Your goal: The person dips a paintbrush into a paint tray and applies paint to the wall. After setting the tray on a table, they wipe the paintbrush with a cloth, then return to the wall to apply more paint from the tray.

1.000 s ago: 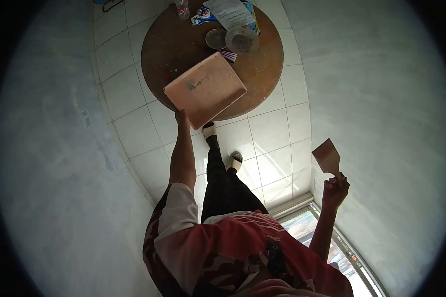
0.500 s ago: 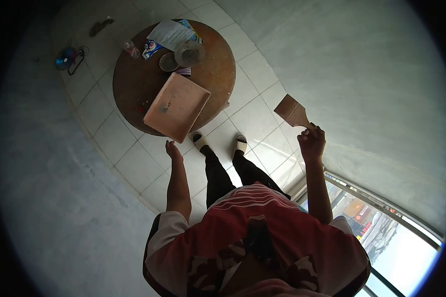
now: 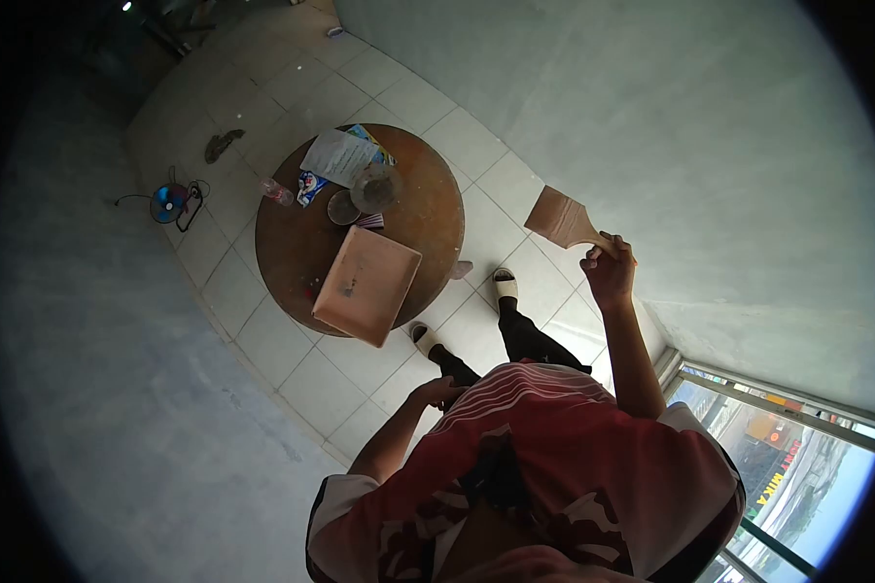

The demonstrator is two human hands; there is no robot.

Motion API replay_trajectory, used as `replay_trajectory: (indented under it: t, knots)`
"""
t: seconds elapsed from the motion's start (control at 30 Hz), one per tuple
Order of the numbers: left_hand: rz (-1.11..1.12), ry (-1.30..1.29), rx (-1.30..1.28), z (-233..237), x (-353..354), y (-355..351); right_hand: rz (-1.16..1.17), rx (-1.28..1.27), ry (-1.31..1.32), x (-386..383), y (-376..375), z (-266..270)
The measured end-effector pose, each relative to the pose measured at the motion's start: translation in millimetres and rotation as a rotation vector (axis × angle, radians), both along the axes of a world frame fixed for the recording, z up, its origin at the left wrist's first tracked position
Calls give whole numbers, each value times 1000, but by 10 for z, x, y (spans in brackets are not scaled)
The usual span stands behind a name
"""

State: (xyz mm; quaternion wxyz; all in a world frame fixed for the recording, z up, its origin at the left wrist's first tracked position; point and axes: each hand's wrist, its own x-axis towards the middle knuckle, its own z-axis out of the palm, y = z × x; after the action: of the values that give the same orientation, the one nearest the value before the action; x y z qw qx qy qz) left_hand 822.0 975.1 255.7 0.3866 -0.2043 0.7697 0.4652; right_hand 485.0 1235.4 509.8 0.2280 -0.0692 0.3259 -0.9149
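Note:
My right hand [image 3: 610, 272] is closed around the handle of a wide flat paintbrush [image 3: 560, 218]. The brush is raised at the right, its broad bristle end pointing up and left, in front of the grey wall. Low beside my thigh, at the edge of my red shirt, is my left hand [image 3: 439, 391]; its fingers are too dark and partly hidden to read. A shallow pinkish rectangular tray [image 3: 369, 282] rests on the round brown table [image 3: 428, 180], one corner reaching past the near edge. Neither hand touches it.
Farther back on the table are a paper sheet [image 3: 338, 157], a clear plastic bottle [image 3: 276, 191], a blue-white packet [image 3: 310, 187] and two round containers [image 3: 376, 188]. A blue fan [image 3: 170, 203] stands on the tiled floor at left. Walls flank both sides; a window [image 3: 768, 457] is lower right.
My left hand has drawn back from beside the tray to my thigh. My right hand still holds the paintbrush, now tilted flatter. The table appears lower in view, and my feet have shifted.

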Motion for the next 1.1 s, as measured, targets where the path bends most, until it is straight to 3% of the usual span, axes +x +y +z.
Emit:
replay_trajectory:
  t: [0.1,0.23,0.27,0.3,0.37,0.43,0.53,0.63,0.7,0.73,0.77,0.87,0.97,1.07,1.1]
  knots:
    - [99,43,133,17,-309,-119,-41,-24,-46,-512,-177,200]
    - [361,83,83,22,-1091,-164,45,-7,-65,-1298,-127,-172]
    - [265,110,88,205,-1440,-126,51,33,-13,-1613,-213,-176]
    - [211,171,252,349,-1816,-85,57,72,34,-1877,-289,-188]
    - [134,260,364,961,-2838,144,31,180,-4,-2301,-595,41]
    - [244,398,488,1592,-3723,412,92,246,65,-2608,-798,229]
    - [601,611,795,2642,-4644,557,199,331,221,-2814,-1134,691]
    - [910,750,897,3103,-5345,195,255,513,523,-3050,-1597,851]
    - [980,801,891,3315,-5587,-115,324,470,697,-3154,-1869,1069]
    - [1040,823,969,3361,-5681,-278,331,442,786,-3301,-2055,919]
    - [1047,847,958,3335,-5818,-463,465,407,672,-3368,-2226,942]
    - [1184,989,1250,3271,-6262,-1028,501,487,936,-3741,-2744,1010]
    - [1210,904,1133,3038,-6994,-2157,596,465,1089,-4574,-3708,971]
    - [1145,866,983,3840,-7448,-2902,727,453,984,-5197,-4366,1490]
    - [1155,862,975,4084,-7597,-3145,713,463,1075,-5430,-4632,1594]
